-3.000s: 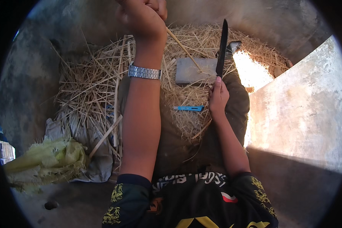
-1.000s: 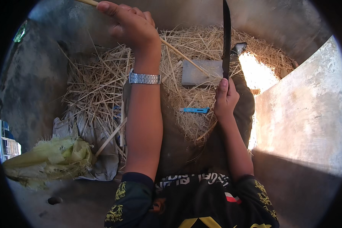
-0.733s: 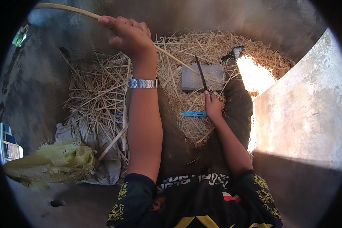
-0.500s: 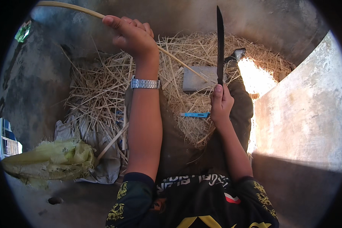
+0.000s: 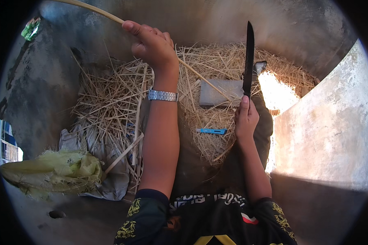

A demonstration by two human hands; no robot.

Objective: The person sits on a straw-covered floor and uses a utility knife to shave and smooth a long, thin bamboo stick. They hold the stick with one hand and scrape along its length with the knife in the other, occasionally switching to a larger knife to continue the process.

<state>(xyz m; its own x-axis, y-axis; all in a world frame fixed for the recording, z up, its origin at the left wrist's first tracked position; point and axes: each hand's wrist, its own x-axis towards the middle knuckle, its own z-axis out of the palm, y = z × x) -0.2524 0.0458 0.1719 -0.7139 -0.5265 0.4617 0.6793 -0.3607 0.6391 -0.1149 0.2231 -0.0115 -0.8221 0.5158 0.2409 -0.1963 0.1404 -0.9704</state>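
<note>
My left hand (image 5: 154, 45) is closed around a long, thin, pale wooden strip (image 5: 198, 74), bamboo-like, raised over the straw. One end of the strip (image 5: 92, 10) runs past the thumb, out at the upper left. Its other end slants down over a grey rectangular block (image 5: 216, 90); whether they touch I cannot tell. Wrapped round the handle of a long knife (image 5: 249, 57) is my right hand (image 5: 247, 117). The dark blade points away from me, close by the block's right side. Nearer me, a blue cutter (image 5: 212, 131) lies on straw between my legs.
Loose pale strips and shavings (image 5: 110, 92) cover much of the floor. A torn yellow-green sack (image 5: 57, 171) lies at the left on grey cloth. Concrete walls (image 5: 323, 118) stand close at the right and far sides. Bright sunlight falls beyond my right leg.
The whole view has shifted slightly. Both hands have moved a little to the right, with the strip and the knife still in them. The knife's blade now leans slightly rightward.
</note>
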